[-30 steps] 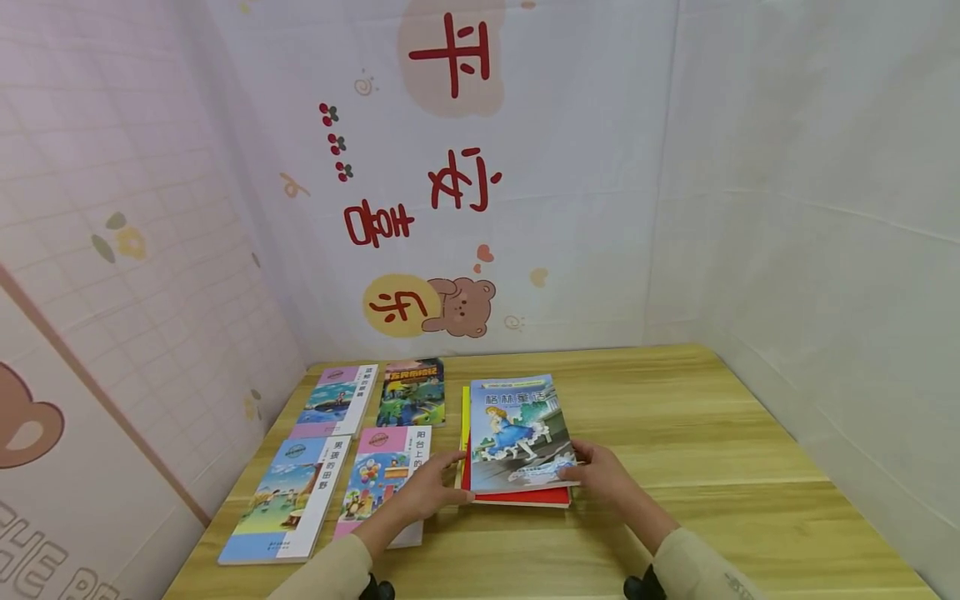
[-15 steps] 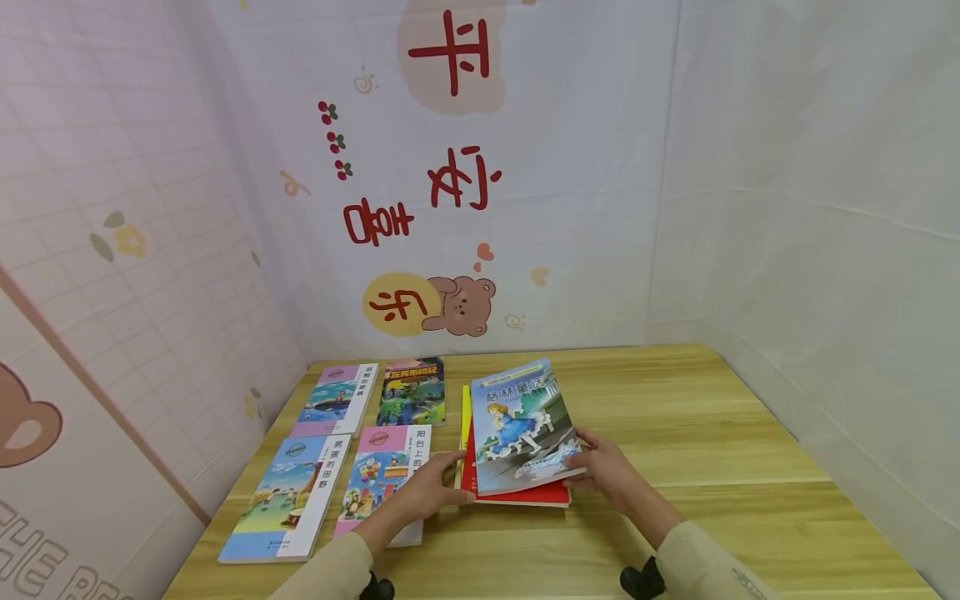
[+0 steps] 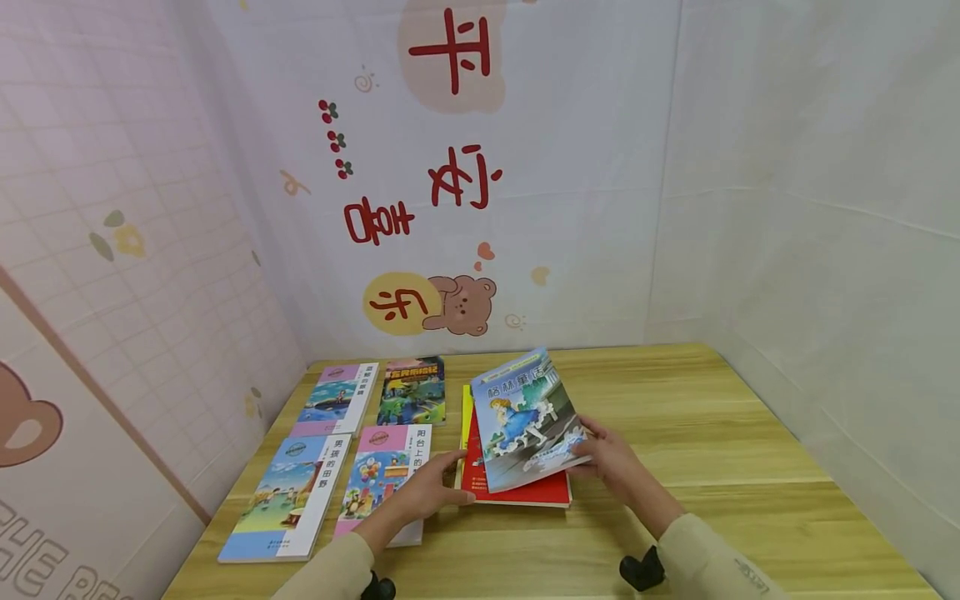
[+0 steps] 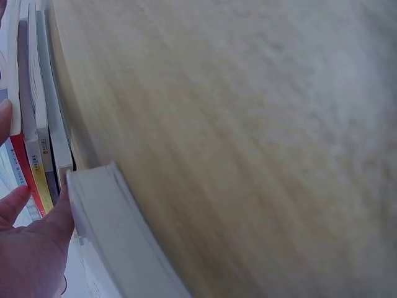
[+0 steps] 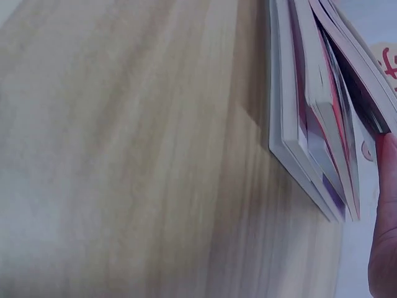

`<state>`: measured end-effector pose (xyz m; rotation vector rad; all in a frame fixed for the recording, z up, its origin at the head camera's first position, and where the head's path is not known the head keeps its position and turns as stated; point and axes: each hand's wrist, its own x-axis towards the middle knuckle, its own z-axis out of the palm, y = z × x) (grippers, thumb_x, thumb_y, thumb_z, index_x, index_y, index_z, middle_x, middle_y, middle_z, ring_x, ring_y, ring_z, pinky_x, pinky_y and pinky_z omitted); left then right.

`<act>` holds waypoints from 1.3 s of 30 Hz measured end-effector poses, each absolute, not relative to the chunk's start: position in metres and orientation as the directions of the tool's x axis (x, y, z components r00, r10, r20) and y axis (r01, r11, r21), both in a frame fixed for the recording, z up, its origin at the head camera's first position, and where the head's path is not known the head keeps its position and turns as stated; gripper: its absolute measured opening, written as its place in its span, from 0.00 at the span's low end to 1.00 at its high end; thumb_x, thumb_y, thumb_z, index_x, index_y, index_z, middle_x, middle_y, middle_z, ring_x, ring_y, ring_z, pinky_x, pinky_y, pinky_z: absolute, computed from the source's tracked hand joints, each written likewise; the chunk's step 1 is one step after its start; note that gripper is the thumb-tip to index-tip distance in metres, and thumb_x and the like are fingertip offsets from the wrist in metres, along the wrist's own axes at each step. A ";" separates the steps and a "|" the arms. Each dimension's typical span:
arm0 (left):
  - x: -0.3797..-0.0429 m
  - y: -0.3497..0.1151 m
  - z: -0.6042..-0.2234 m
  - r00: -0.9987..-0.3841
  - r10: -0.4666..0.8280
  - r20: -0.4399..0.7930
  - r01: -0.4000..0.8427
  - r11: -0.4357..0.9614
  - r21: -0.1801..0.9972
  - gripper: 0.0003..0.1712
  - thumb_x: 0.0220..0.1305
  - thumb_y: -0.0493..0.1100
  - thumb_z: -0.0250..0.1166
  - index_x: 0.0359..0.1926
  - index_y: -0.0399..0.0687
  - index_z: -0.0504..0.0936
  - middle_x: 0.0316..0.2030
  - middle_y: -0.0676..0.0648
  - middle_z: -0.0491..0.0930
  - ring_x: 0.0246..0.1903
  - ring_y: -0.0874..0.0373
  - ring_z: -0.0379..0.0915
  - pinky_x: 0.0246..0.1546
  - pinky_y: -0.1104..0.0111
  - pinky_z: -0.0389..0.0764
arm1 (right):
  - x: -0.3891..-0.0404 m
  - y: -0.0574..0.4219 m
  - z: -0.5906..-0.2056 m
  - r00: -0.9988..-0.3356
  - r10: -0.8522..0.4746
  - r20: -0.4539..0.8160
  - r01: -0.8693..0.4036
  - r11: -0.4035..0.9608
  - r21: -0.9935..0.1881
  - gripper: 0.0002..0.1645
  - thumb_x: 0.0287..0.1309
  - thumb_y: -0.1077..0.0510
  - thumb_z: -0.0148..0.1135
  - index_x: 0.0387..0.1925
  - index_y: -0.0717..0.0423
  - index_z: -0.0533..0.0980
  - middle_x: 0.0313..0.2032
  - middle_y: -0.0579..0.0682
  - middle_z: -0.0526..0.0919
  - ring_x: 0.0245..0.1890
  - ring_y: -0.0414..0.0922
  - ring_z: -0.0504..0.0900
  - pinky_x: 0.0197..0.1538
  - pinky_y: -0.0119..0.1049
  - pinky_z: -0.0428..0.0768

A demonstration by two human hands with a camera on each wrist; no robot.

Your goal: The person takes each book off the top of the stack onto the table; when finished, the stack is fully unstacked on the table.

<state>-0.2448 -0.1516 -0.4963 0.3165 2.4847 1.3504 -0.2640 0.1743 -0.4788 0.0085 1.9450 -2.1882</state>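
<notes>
My right grip (image 3: 609,467) pinches the Grimm fairy-tale book (image 3: 528,425) above the red book (image 3: 542,490); my left grip (image 3: 429,490), loosely spread, is at left. Only the right wrist view shows the gap beneath my book.

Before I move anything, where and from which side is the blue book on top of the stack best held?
I'd grip the blue book by its right edge near the lower corner, coming from the right, where the right hand holds it. That side tilts up off the red book beneath, and the right wrist view shows an open gap under it.
</notes>
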 end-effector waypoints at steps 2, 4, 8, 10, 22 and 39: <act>-0.245 -0.151 -0.496 -0.931 0.330 -0.158 0.042 0.525 0.850 0.46 0.57 0.47 0.75 0.73 0.44 0.63 0.68 0.36 0.64 0.65 0.38 0.62 0.62 0.41 0.65 | -0.267 0.177 -0.478 -0.979 -0.146 -0.139 0.156 -0.113 -0.981 0.39 0.63 0.73 0.48 0.75 0.64 0.54 0.53 0.65 0.77 0.39 0.53 0.85 0.48 0.56 0.81; -0.245 -0.151 -0.496 -0.930 0.330 -0.162 0.035 0.517 0.855 0.47 0.57 0.47 0.75 0.73 0.44 0.63 0.68 0.36 0.65 0.63 0.39 0.63 0.60 0.42 0.67 | -0.269 0.179 -0.477 -0.980 -0.150 -0.130 0.149 -0.121 -0.981 0.39 0.64 0.72 0.48 0.76 0.63 0.52 0.55 0.66 0.76 0.41 0.53 0.84 0.50 0.57 0.80; -0.247 -0.151 -0.498 -0.930 0.328 -0.165 0.028 0.510 0.859 0.47 0.57 0.47 0.75 0.73 0.44 0.63 0.67 0.37 0.65 0.63 0.39 0.64 0.59 0.43 0.69 | -0.274 0.184 -0.474 -0.984 -0.136 -0.113 0.131 -0.127 -0.983 0.40 0.65 0.72 0.48 0.76 0.63 0.50 0.58 0.68 0.73 0.42 0.52 0.84 0.51 0.56 0.80; -0.247 -0.151 -0.499 -0.931 0.325 -0.169 0.022 0.511 0.860 0.47 0.57 0.48 0.75 0.73 0.45 0.63 0.67 0.37 0.65 0.63 0.39 0.64 0.59 0.43 0.70 | -0.277 0.187 -0.473 -0.985 -0.130 -0.110 0.126 -0.118 -0.985 0.40 0.65 0.71 0.48 0.77 0.63 0.49 0.58 0.68 0.73 0.42 0.51 0.84 0.50 0.54 0.81; -0.247 -0.149 -0.497 -0.926 0.338 -0.169 0.018 0.486 0.874 0.46 0.58 0.46 0.74 0.73 0.43 0.62 0.67 0.37 0.66 0.61 0.42 0.67 0.58 0.45 0.72 | -0.297 0.219 -0.453 -0.991 -0.097 -0.086 0.100 -0.140 -0.985 0.42 0.66 0.71 0.49 0.78 0.61 0.46 0.50 0.59 0.77 0.37 0.45 0.84 0.48 0.47 0.83; -0.247 -0.150 -0.499 -0.920 0.364 -0.145 0.043 0.462 0.886 0.46 0.59 0.43 0.74 0.73 0.40 0.62 0.65 0.36 0.67 0.57 0.43 0.71 0.55 0.48 0.76 | -0.332 0.287 -0.443 -0.986 -0.088 -0.142 0.151 -0.112 -0.982 0.45 0.71 0.70 0.46 0.78 0.55 0.36 0.38 0.49 0.79 0.33 0.44 0.84 0.49 0.44 0.83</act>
